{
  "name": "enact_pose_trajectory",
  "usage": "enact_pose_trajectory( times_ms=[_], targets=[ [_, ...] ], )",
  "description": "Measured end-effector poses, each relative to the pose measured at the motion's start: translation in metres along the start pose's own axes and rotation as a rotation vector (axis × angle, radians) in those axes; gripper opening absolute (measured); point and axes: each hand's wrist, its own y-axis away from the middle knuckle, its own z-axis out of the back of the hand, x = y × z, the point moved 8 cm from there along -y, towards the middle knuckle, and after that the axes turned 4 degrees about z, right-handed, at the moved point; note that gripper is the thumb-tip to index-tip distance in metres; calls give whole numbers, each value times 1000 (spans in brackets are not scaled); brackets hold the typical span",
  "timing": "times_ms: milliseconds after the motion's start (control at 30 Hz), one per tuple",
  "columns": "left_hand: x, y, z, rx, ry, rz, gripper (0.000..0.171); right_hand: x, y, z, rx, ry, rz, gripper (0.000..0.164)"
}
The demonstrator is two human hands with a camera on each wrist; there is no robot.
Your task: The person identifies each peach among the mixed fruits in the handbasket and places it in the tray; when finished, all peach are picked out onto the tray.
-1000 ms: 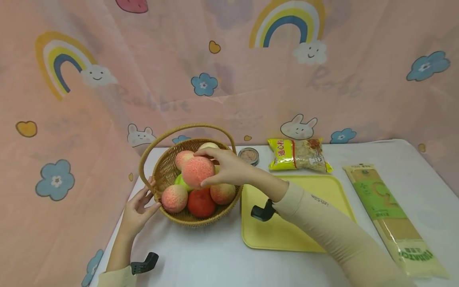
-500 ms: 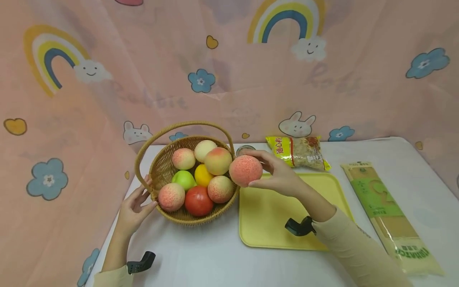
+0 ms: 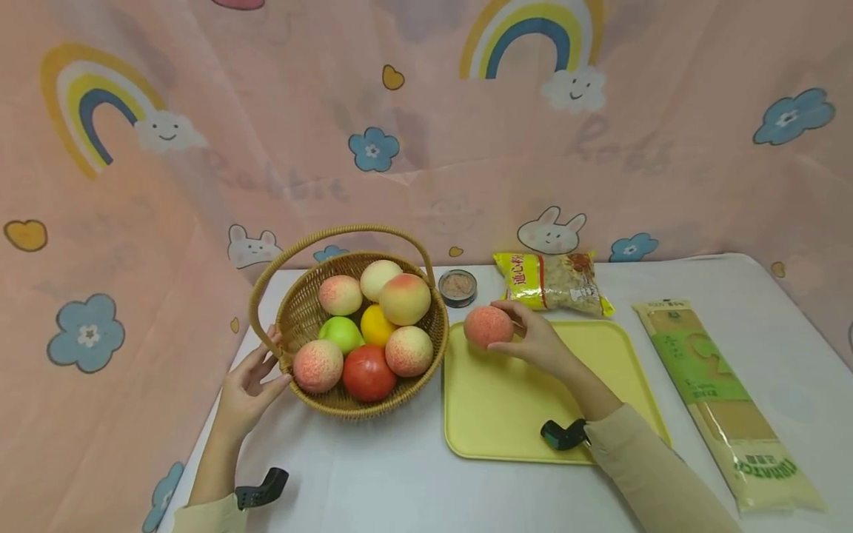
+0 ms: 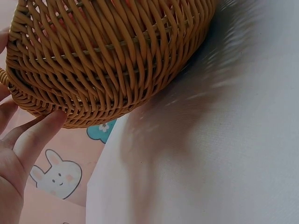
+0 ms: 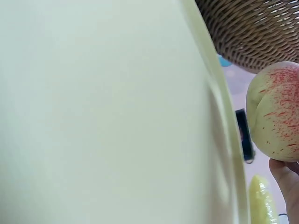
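My right hand (image 3: 543, 344) grips a pink peach (image 3: 489, 327) between thumb and fingers, over the far left corner of a yellow tray (image 3: 533, 414). In the right wrist view the peach (image 5: 278, 112) shows its pale side, with a thumb (image 5: 284, 179) against it. On the left, my left hand (image 3: 248, 392) holds the rim of a wicker basket (image 3: 363, 409) near the foot of its handle. Several peaches, a green apple (image 3: 341, 334), a yellow fruit (image 3: 377, 326) and a red tomato-like fruit (image 3: 369, 373) lie in the basket. Its woven side (image 4: 112, 56) fills the top of the left wrist view.
Behind the tray lies a yellow bag of dry pasta (image 3: 554, 283). A small round tin (image 3: 457, 287) sits between basket and bag. A long green-labelled noodle pack (image 3: 723, 400) lies right of the tray on the white tablecloth (image 3: 373, 474). A pink printed curtain (image 3: 426, 200) hangs behind.
The right hand has carried the peach from above the basket rightward, then lower over the tray. The left hand stays at the basket rim. The tin is back in full view.
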Motion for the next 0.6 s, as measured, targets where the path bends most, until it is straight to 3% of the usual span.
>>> enact_pose_trajectory(
  times_ms=[300,600],
  targets=[
    [1,1,2,-11,-14,13,63,-20,-12,-9,42,-1,-48,72],
    [2,1,1,-6,-2,8,63,-24,-18,-15,118,-30,-20,71]
  ],
)
